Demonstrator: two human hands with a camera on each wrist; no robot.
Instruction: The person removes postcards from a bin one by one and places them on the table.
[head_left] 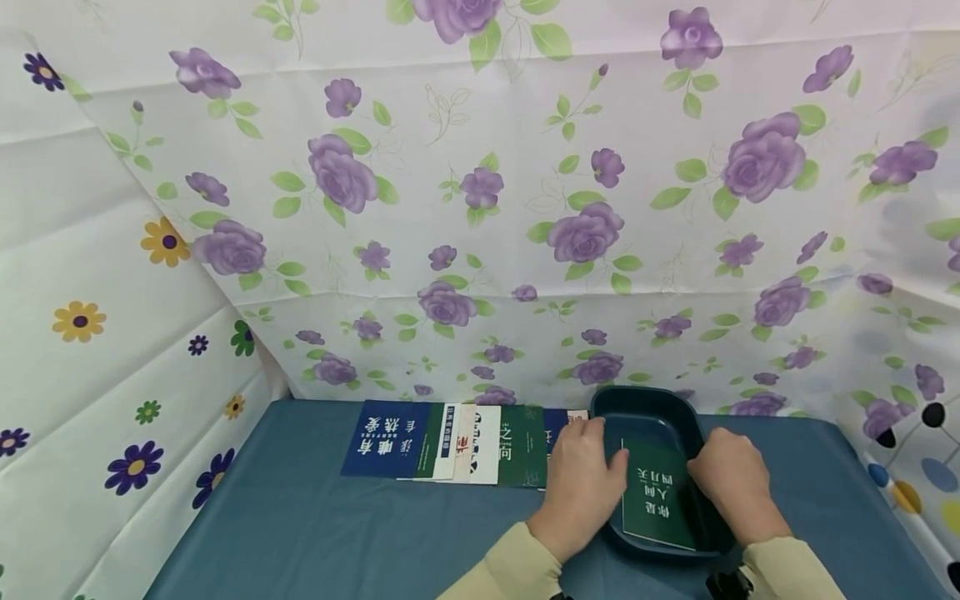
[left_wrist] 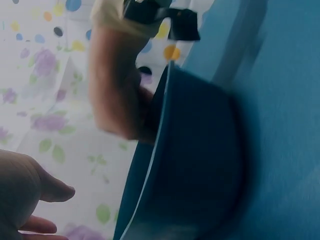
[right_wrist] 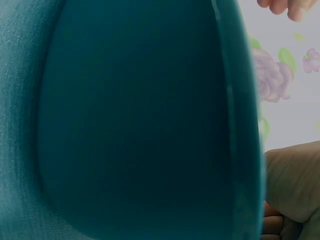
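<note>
A dark green book with white characters lies inside a dark teal plastic bin. My left hand is above the bin's left side, its thumb apart from the fingers. In the left wrist view that hand shows nothing between thumb and fingers. Over the bin's right rim reaches my right hand, its fingers bent beside the book's right edge. The bin's wall hides part of this hand in the right wrist view, so whether it pinches the book cannot be made out.
Left of the bin, several overlapping books form a row: a blue one at the far left, pale ones, then a green one. All stand on a blue-covered table. Flowered sheets rise behind it and at both sides.
</note>
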